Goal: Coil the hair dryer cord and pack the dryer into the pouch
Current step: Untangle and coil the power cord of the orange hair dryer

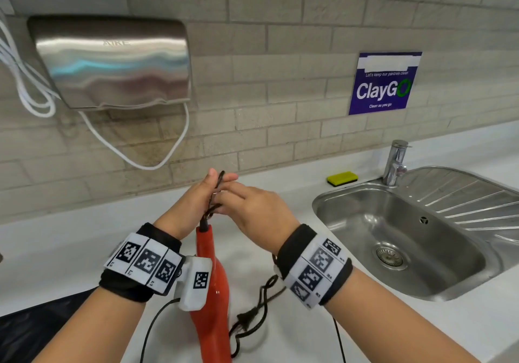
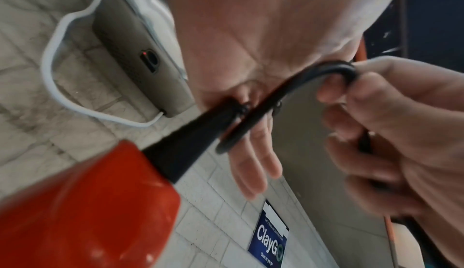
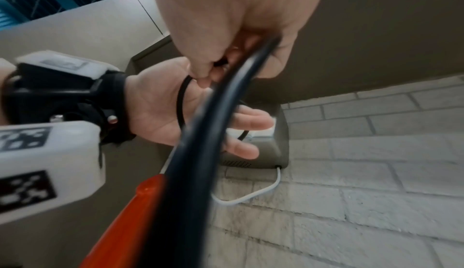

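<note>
Coiling under way at a white pantry counter (image 1: 70,239): glossy orange-red plastic hair dryer (image 1: 210,289) standing handle-up between the two wrists, its lower body out of frame, so whether resting on the counter or propped cannot be told. Left hand (image 1: 196,199) held flat and upright, fingers straight, apparently serving as a form for the loops, with thin black rubber cord (image 1: 217,187) running up from the dryer's black strain-relief collar (image 2: 191,139) and across the palm. Right hand (image 1: 252,208) pinching a bend of the cord between thumb and curled fingers (image 2: 334,91), seemingly laying a turn over the left palm. Most of the cord unwound yet, trailing in loose kinks to the black two-pin plug (image 1: 247,320) on the counter near the right wrist. No pouch clearly in view; a dark crinkled material (image 1: 33,331) at the lower left, identity uncertain.

Open counter to the left and ahead. Stainless steel sink (image 1: 365,202) close on the right, its rim a likely snag for slack swinging that way. Brick-tiled wall behind, with a steel wall hand dryer (image 1: 112,62) and its looping white cable (image 1: 134,154) hanging above the hands.
</note>
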Demonstrator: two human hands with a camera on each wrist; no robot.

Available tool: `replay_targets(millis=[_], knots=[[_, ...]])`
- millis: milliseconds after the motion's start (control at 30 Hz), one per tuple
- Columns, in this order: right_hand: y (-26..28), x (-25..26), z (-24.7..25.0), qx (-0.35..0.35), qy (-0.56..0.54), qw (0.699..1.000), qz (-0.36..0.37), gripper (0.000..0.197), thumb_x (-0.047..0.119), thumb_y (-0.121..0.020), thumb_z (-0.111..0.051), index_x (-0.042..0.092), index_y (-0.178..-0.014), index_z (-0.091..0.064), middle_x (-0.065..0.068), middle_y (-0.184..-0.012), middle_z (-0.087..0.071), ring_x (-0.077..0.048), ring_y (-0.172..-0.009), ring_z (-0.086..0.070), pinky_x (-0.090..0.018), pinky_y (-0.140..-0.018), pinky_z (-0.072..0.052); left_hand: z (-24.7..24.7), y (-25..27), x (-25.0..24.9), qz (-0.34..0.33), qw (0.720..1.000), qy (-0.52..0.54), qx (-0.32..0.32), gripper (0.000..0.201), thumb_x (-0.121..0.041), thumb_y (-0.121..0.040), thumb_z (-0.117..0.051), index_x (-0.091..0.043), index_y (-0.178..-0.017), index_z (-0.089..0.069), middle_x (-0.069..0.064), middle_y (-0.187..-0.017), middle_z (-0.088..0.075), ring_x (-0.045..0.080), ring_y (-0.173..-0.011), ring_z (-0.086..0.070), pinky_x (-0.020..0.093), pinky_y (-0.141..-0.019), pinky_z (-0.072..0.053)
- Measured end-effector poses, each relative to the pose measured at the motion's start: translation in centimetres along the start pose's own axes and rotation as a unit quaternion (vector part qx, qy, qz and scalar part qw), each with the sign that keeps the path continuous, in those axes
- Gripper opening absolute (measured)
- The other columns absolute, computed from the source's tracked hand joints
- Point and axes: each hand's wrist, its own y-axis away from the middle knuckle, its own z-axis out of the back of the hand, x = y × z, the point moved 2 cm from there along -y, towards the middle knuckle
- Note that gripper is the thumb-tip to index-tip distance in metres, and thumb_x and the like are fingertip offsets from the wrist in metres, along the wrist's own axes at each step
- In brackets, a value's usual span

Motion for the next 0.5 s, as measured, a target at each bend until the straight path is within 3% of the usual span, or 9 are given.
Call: replay_targets(millis=[67, 133, 200, 333, 433, 500], knots=[[-0.8, -0.1, 0.0, -0.013, -0.024, 0.999, -0.039, 0.033, 0.032, -0.083, -0.042, 0.009, -0.089, -0.065, -0.008, -0.081, -0.064, -0.026, -0.061, -0.061, -0.034, -0.041, -0.049, -0.4, 0.2, -0.4, -0.009, 0.999, -0.029, 0.012, 0.092, -0.098, -0.040, -0.034, -0.023, -0.082, -0.065, 0.000, -0.070, -0.066, 0.009, -0.066, -0.063, 0.022, -0.063, -0.052], [-1.4, -0.2, 0.3, -0.015, -0.059, 0.994, -0.092, 0.035, 0.037, -0.084, -0.043, 0.008, -0.091, -0.061, -0.009, -0.083, -0.060, -0.028, -0.063, -0.059, -0.037, -0.049, -0.049, -0.6, 0.3, -0.8, -0.025, 0.999, -0.022, 0.042, 0.086, -0.098, -0.042, -0.034, -0.022, -0.064, -0.067, -0.001, -0.050, -0.061, 0.007, -0.044, -0.054, 0.021, -0.047, -0.043], [-1.8, -0.9, 0.5, -0.002, -0.106, 0.982, -0.157, 0.031, 0.037, -0.086, -0.051, 0.009, -0.096, -0.057, -0.007, -0.093, -0.059, -0.027, -0.075, -0.059, -0.040, -0.062, -0.050, -0.5, 0.3, -0.8, -0.036, 0.995, -0.022, 0.093, 0.078, -0.095, -0.051, -0.035, -0.027, -0.062, -0.071, 0.000, -0.048, -0.059, 0.005, -0.037, -0.042, 0.018, -0.043, -0.033], [-2.3, -2.4, 0.4, 0.024, -0.157, 0.965, -0.210, 0.027, 0.036, -0.082, -0.062, 0.010, -0.089, -0.060, 0.000, -0.086, -0.055, -0.018, -0.081, -0.053, -0.037, -0.070, -0.047, 0.0, 0.2, -0.5, -0.002, 0.988, 0.018, 0.154, 0.073, -0.085, -0.056, -0.050, -0.022, -0.087, -0.071, -0.007, -0.041, -0.036, 0.002, -0.035, -0.023, 0.014, -0.039, -0.024], [-2.1, -3.5, -0.3, 0.064, -0.186, 0.947, -0.253, 0.028, 0.041, -0.082, -0.060, 0.014, -0.080, -0.062, 0.000, -0.078, -0.064, -0.018, -0.076, -0.057, -0.039, -0.072, -0.049, 0.2, 0.1, -0.7, 0.048, 0.987, 0.031, 0.150, 0.076, -0.086, -0.058, -0.048, -0.017, -0.078, -0.073, -0.013, -0.043, -0.023, 0.001, -0.035, -0.016, 0.013, -0.035, -0.021], [-1.6, -3.6, -0.8, 0.088, -0.215, 0.938, -0.257, 0.027, 0.039, -0.087, -0.056, 0.015, -0.076, -0.063, -0.001, -0.068, -0.063, -0.017, -0.068, -0.056, -0.038, -0.070, -0.048, 0.3, 0.0, -0.7, 0.077, 0.988, 0.028, 0.128, 0.075, -0.078, -0.073, -0.036, -0.013, -0.069, -0.072, -0.012, -0.042, -0.021, 0.002, -0.033, -0.015, 0.014, -0.034, -0.020]])
